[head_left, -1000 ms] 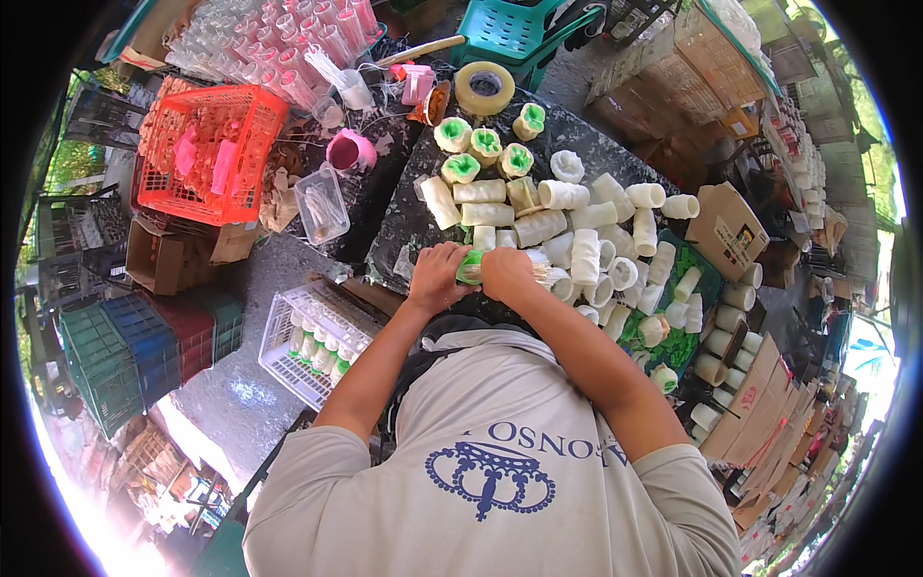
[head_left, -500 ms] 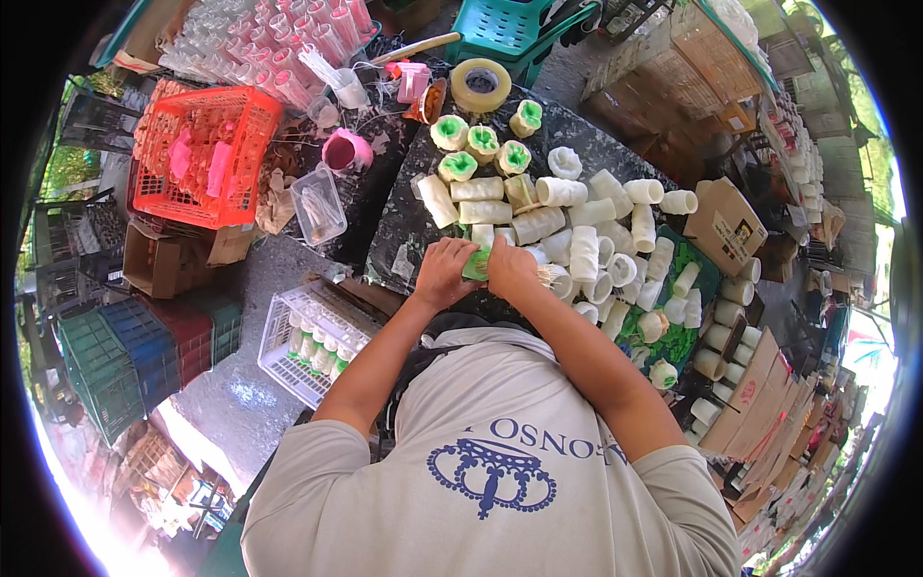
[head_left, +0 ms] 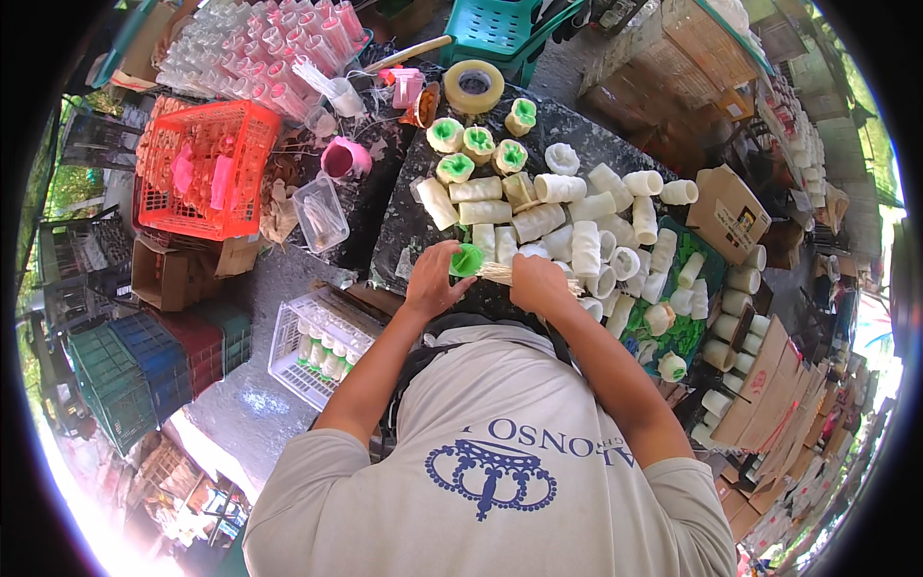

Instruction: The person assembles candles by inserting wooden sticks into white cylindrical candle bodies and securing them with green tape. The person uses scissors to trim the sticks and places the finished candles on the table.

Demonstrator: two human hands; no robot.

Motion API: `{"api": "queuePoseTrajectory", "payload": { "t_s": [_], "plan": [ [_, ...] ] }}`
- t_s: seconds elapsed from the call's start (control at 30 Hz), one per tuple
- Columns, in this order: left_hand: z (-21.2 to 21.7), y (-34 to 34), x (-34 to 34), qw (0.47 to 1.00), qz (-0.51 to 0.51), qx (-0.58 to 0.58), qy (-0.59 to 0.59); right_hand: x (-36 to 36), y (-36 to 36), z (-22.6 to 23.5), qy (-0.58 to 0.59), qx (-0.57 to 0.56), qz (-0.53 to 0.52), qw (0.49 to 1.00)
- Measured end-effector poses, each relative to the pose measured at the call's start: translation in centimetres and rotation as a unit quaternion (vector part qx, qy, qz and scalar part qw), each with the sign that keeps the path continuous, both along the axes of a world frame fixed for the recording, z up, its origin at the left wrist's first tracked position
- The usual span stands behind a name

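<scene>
My left hand (head_left: 433, 277) pinches a bright green cup-like piece (head_left: 466, 260) at the near edge of the dark table. To its right, my right hand (head_left: 540, 283) is closed around a bundle of thin pale sticks (head_left: 496, 274), whose ends point toward the green piece. Just beyond both hands lie several off-white hollow cylinders (head_left: 538, 221), some on their sides and some upright. A group of similar cylinders with green tops (head_left: 479, 141) stands farther off. Whether the sticks touch the green piece I cannot tell.
A roll of tape (head_left: 473, 87) lies at the table's far edge. Left are a red crate (head_left: 210, 173), a clear plastic tub (head_left: 320, 207) and a pink cup (head_left: 344, 158). A white crate (head_left: 298, 370) holds green-and-white pieces. Green scraps (head_left: 663, 322) lie at right, near cardboard boxes (head_left: 726, 213).
My hands have drawn apart, the right one moving right with the stick bundle, which now shows between them. The green piece is more exposed in my left hand. The view has shifted slightly.
</scene>
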State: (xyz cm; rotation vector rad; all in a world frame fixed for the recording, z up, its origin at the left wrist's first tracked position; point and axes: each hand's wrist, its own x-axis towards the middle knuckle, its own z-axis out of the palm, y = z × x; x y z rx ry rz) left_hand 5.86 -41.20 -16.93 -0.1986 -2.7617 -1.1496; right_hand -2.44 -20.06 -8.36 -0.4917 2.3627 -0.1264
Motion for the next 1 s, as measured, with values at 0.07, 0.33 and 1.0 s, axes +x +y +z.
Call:
{"api": "queuePoseTrajectory", "payload": {
  "t_s": [0.07, 0.33, 1.0],
  "plan": [
    [0.1, -0.3, 0.5, 1.000, 0.012, 0.012, -0.017, 0.9, 1.6, 0.1, 0.006, -0.027, -0.042, 0.999],
    [0.7, -0.3, 0.1, 0.994, 0.019, -0.084, -0.066, 4.0, 6.0, 1.8, 0.003, -0.097, -0.167, 0.981],
    [-2.0, 2.1, -3.0, 0.949, 0.072, -0.216, -0.218, 6.7, 9.5, 1.8, 0.020, -0.175, -0.259, 0.950]
  ]
}}
